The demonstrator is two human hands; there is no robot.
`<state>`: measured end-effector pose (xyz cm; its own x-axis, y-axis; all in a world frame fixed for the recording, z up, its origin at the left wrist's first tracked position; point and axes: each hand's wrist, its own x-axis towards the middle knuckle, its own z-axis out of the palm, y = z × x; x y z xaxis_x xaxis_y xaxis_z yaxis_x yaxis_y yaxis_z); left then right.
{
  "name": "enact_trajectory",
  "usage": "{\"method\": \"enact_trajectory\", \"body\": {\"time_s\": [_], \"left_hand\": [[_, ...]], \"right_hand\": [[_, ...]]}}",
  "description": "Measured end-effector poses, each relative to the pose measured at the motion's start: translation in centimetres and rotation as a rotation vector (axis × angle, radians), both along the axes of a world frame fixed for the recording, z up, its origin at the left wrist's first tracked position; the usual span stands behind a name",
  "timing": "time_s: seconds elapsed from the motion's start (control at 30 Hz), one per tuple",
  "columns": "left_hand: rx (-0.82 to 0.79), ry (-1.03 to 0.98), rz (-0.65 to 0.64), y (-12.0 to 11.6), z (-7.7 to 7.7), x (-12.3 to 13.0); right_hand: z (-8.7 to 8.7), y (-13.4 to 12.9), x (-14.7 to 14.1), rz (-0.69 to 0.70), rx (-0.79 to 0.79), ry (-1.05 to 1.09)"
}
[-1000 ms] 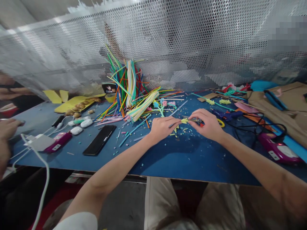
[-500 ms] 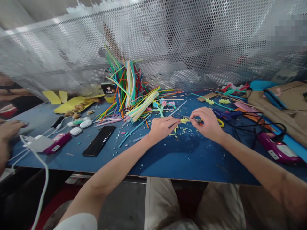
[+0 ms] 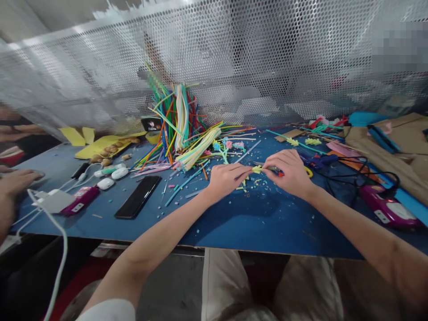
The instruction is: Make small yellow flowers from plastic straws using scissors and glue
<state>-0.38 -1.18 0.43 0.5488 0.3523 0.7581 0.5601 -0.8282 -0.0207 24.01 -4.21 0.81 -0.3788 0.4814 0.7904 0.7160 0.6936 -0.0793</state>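
Note:
Between my two hands is a short, fuzzy yellow pipe cleaner piece, bent into small lobes. My left hand pinches its left end, fingers stretched toward it. At the other end, the thumb and index finger of my right hand are closed on it. A metal tool with a yellow loop handle, apparently scissors, shows around my right hand; whether the palm grips it is hidden. Yellow scraps and small clippings lie below. Just beyond are pastel pipe cleaner flowers.
A big heap of coloured pipe cleaners stands against the perforated metal screen. To the left are a black phone, a white charger and another person's hand. A blue glue gun, cables and a purple power strip lie right.
My right fingers have shifted slightly left and closed in on the yellow piece; an orange-red bit now shows under them. My left hand barely moves. The other person's hand has moved slightly right.

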Motion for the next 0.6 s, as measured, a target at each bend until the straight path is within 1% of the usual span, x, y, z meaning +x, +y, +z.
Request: {"method": "enact_trajectory", "body": {"time_s": [0.13, 0.27, 0.33, 0.6], "left_hand": [[-0.021, 0.000, 0.008, -0.10, 0.13, -0.09], [-0.039, -0.005, 0.010, -0.19, 0.24, -0.14], [-0.031, -0.020, 0.009, -0.23, 0.26, -0.12], [0.005, -0.043, -0.039, -0.55, 0.40, -0.19]], "right_hand": [[0.24, -0.07, 0.11, -0.010, 0.000, 0.013], [0.42, -0.05, 0.41, -0.003, 0.055, 0.011], [0.42, -0.01, 0.48, 0.000, 0.080, -0.008], [0.32, -0.23, 0.33, 0.027, 0.099, -0.004]]}}
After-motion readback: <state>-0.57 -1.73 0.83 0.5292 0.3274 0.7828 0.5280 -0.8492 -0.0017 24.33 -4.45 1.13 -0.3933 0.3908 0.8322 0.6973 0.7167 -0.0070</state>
